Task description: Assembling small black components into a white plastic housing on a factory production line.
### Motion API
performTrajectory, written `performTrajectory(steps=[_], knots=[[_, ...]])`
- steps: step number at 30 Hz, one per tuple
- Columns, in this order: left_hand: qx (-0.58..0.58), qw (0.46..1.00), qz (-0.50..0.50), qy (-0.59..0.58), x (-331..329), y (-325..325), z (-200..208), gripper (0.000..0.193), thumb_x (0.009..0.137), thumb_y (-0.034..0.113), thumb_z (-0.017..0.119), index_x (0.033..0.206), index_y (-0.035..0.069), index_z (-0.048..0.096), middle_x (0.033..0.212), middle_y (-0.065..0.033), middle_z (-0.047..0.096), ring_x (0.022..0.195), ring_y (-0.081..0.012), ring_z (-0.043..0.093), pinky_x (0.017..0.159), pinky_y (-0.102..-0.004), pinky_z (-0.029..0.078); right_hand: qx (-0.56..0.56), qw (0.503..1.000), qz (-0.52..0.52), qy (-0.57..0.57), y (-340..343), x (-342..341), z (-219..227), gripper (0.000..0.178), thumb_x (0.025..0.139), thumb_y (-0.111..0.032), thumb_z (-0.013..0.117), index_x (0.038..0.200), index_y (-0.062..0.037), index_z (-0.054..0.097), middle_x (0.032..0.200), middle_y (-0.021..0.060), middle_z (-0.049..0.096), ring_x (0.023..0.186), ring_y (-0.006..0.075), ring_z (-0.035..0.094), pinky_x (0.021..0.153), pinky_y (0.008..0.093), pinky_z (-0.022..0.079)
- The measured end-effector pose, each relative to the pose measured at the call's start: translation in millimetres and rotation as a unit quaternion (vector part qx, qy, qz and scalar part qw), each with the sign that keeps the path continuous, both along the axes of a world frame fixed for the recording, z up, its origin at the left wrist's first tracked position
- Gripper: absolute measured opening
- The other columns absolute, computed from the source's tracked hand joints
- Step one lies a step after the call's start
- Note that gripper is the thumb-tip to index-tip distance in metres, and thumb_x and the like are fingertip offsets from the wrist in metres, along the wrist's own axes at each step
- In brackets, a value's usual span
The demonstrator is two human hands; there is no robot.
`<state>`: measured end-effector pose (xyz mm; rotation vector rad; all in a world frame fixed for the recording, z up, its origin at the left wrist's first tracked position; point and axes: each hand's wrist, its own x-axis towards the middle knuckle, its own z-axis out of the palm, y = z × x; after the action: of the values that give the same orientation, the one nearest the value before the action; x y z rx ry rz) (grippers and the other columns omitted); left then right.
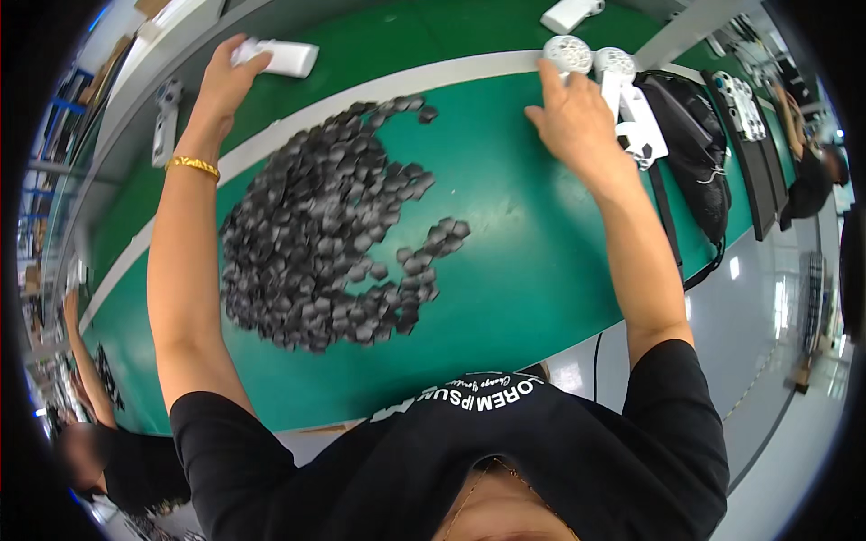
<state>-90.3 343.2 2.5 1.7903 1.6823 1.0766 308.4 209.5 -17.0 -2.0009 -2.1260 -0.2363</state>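
Note:
Over the far left of the bench, my left hand [225, 79] is closed around one end of a white handheld fan [290, 59]; its smooth body sticks out to the right and its gripped end is blurred. At the far right, my right hand [577, 117] has its thumb and index finger apart. The index fingertip meets the lower rim of a round white fan head [566, 54] with a perforated face. Beside this hand lie a second white fan head [616, 63] and a white body with black patches [639, 140]. Between my arms spreads a heap of small black polygonal pieces [311, 225].
A black bag [690, 149] lies on the right of the green bench [514, 261]. More white fans rest on the far strip, one at the left [166, 122] and one at the top [570, 13]. A pale raised strip [433, 74] crosses the bench. Co-workers are at both sides.

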Motion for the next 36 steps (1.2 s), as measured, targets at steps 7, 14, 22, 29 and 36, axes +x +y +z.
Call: performTrajectory(steps=[7, 14, 22, 29, 36], knots=[[-0.043, 0.970, -0.183, -0.153, 59.1, -188.1, 44.8, 0.059, 0.087, 0.020, 0.068, 0.137, 0.000, 0.043, 0.137, -0.0172, 0.044, 0.117, -0.0207, 0.055, 0.097, -0.0317, 0.044, 0.021, 0.998, 0.010, -0.051, 24.2, -0.6, -21.6, 0.054, 0.079, -0.011, 0.067, 0.130, -0.0069, 0.049, 0.125, 0.0223, 0.053, 0.106, 0.0407, 0.056, 0.089, 0.0453, 0.049], [-0.172, 0.871, -0.209, -0.411, 95.1, -295.9, 9.7, 0.067, 0.091, 0.011, 0.063, 0.146, 0.002, 0.025, 0.140, -0.0194, 0.039, 0.120, -0.0279, 0.053, 0.099, -0.0368, 0.046, 0.038, 0.962, 0.142, 0.229, -26.2, -9.8, -10.2, 0.049, 0.078, -0.002, 0.060, 0.126, -0.0044, 0.054, 0.123, 0.0185, 0.055, 0.106, 0.0335, 0.059, 0.091, 0.0395, 0.049], [-0.123, 0.823, -0.106, -0.544, 136.4, -344.9, -25.4, 0.077, 0.094, 0.014, 0.060, 0.148, 0.007, 0.005, 0.137, -0.0202, 0.042, 0.119, -0.0267, 0.052, 0.102, -0.0377, 0.043, 0.057, 0.866, 0.363, 0.340, -193.0, -107.2, 6.4, 0.039, 0.077, 0.002, 0.066, 0.116, -0.0001, 0.060, 0.114, 0.0166, 0.060, 0.106, 0.0264, 0.060, 0.087, 0.0333, 0.049], [-0.175, 0.804, -0.033, -0.567, 117.6, -362.9, -35.7, 0.070, 0.096, 0.021, 0.059, 0.144, 0.009, 0.010, 0.118, -0.0169, 0.055, 0.097, -0.0227, 0.063, 0.085, -0.0361, 0.053, -0.117, 0.787, 0.303, 0.524, -174.5, -87.8, -7.1, 0.019, 0.082, 0.001, 0.064, 0.101, -0.0003, 0.066, 0.111, 0.0125, 0.062, 0.099, 0.0207, 0.062, 0.076, 0.0306, 0.051], [-0.206, 0.816, -0.060, -0.537, 114.5, -368.5, -39.5, 0.068, 0.094, 0.026, 0.062, 0.142, 0.008, 0.017, 0.104, -0.0135, 0.058, 0.068, -0.0189, 0.066, 0.060, -0.0316, 0.058, 0.017, 0.898, 0.292, 0.330, -115.7, -74.9, -29.3, 0.015, 0.084, -0.008, 0.068, 0.098, -0.0075, 0.070, 0.103, 0.0075, 0.063, 0.088, 0.0178, 0.063, 0.070, 0.0289, 0.051]])
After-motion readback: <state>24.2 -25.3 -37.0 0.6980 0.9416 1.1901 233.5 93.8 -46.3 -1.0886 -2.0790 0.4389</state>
